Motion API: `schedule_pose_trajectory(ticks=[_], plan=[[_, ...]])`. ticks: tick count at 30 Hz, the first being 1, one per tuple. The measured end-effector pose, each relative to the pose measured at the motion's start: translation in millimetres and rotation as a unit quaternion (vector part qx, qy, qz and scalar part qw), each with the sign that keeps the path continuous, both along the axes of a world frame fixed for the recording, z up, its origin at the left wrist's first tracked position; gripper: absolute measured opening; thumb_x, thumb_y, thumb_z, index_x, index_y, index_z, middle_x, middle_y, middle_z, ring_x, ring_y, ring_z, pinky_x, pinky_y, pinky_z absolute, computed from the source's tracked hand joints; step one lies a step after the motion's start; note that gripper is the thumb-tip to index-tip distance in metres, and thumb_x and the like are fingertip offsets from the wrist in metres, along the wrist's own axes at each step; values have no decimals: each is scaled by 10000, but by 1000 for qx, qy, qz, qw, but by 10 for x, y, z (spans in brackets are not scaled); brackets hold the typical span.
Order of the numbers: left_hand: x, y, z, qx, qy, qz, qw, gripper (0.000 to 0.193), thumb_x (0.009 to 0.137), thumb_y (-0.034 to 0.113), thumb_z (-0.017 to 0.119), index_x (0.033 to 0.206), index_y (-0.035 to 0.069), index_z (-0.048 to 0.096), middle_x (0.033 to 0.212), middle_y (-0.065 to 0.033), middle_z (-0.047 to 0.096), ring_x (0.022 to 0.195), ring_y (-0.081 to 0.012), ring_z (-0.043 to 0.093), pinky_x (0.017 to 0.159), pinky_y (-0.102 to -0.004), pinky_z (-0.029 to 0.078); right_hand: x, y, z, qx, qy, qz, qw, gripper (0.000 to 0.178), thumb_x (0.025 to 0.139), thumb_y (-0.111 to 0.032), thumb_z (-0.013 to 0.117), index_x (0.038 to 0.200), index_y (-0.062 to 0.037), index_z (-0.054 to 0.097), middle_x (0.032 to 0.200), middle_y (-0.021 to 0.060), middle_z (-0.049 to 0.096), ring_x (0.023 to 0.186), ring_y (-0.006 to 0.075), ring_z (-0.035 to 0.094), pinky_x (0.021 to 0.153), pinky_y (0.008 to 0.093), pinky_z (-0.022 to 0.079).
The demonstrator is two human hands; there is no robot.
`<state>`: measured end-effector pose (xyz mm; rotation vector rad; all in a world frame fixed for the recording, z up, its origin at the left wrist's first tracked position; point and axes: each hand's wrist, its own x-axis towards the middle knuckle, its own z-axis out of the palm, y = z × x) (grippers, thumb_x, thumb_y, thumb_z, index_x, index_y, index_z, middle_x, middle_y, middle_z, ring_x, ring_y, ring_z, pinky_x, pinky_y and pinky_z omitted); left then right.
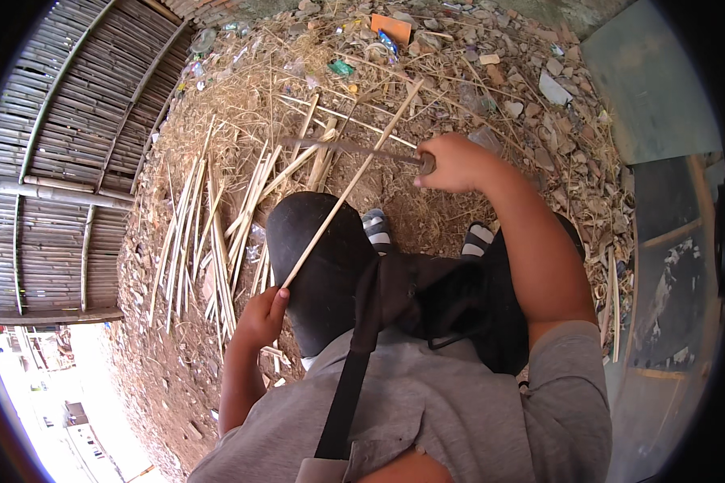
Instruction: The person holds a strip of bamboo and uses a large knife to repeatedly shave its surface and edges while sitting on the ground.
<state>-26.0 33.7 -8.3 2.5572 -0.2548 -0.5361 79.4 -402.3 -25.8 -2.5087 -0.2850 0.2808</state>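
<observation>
My left hand [259, 318], beside my left knee, is closed around the lower end of a long pale bamboo strip [330, 217]. The strip slants up and away to the right, passing over the dark-trousered knee. In my right hand [457, 163], out ahead, is the short handle of a long, dark-bladed knife [354, 148]. Its thin blade points left and crosses the strip; whether the two touch I cannot tell. Many more split bamboo strips [189, 233] lie on the ground to the left, with thicker pieces [324, 157] just beyond the knee.
A bamboo-slat wall [80, 97] rises on the left. Dry straw [242, 88] and broken stone rubble [532, 121] cover the ground ahead, with an orange piece [389, 29] of litter. Grey panels [652, 88] stand on the right. My feet [376, 229] are between the knees.
</observation>
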Motion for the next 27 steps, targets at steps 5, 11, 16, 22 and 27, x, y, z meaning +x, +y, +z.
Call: schedule_pose_trajectory(ticks=[5, 11, 16, 22, 27], plan=[[28, 23, -40, -13, 10, 3, 1000, 479, 1051, 375, 451, 823, -29, 570, 658, -230, 567, 630, -401, 580, 611, -463, 437, -32, -115, 178, -17, 35, -5, 999, 428, 762, -384, 802, 963, -21, 695, 834, 165, 675, 802, 325, 672, 718, 432, 507], [-5, 14, -49, 0, -24, -8, 1000, 469, 1051, 371, 450, 830, -27, 566, 665, -243, 573, 637, -422, 584, 607, -476, 434, -99, 120, 242, -5, 15, -43, 999, 416, 775, -402, 798, 865, -19, 662, 763, 160, 655, 748, 332, 662, 688, 436, 501], [-4, 27, -45, 14, -9, -12, 1000, 481, 1049, 383, 450, 816, -26, 551, 665, -244, 573, 655, -439, 590, 616, -483, 440, -15, -2, 127, 4, 71, 41, 997, 461, 769, -419, 803, 994, -32, 694, 900, 174, 702, 881, 335, 689, 785, 454, 519], [13, -1, -18, 25, -13, -10, 1000, 509, 1043, 421, 443, 797, -12, 549, 691, -250, 585, 689, -460, 592, 635, -499, 445, 86, -57, -76, 21, -16, -57, 998, 480, 774, -385, 807, 1072, -24, 699, 860, 172, 695, 807, 297, 683, 717, 422, 501], [-6, -1, 14, 31, -15, 3, 999, 532, 1036, 452, 441, 789, -5, 555, 691, -255, 593, 718, -477, 600, 642, -519, 445, -31, 137, 235, -32, 58, 79, 995, 406, 756, -366, 811, 984, -45, 714, 789, 168, 670, 760, 315, 666, 695, 430, 490]])
